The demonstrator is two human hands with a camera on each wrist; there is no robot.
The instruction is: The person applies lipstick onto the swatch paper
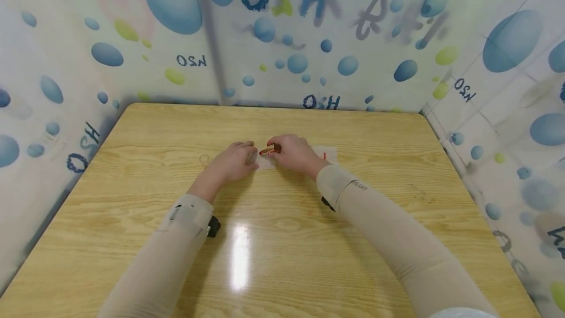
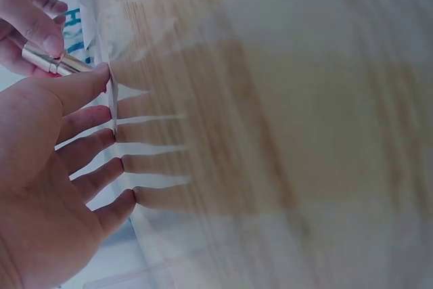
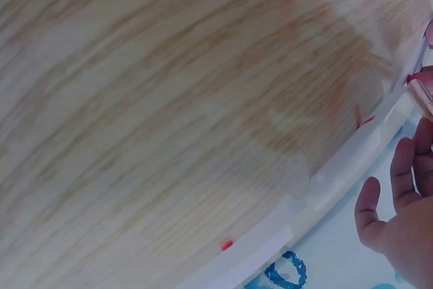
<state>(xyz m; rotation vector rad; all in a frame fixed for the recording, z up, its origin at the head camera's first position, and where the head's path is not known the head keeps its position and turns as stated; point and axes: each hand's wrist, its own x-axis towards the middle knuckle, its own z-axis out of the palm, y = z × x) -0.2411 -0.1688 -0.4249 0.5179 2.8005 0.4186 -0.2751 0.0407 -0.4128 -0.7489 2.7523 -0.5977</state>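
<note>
Walls covered with blue and green ovals and lettering are seen behind and on both sides of a wood-grained worktop. A bright reflection is cast on its surface, nearer the viewer than both grips. At the far half of the worktop, white paper is seen between the two grips. The left grip is kept empty, its fingers spread and loosely extended, with the fingertips set down at the paper and worktop. By the right grip a gold lipstick tube is held between thumb and fingers, its red tip pointed toward the left grip, over the paper; whether the tip is touching cannot be told. More white paper with a red mark is seen just beyond the right grip's outer side; whether it is joined to the first part is hidden by the hand. A thin loop is seen near the left grip's outer side. Both forearms are covered by beige sleeves.
</note>
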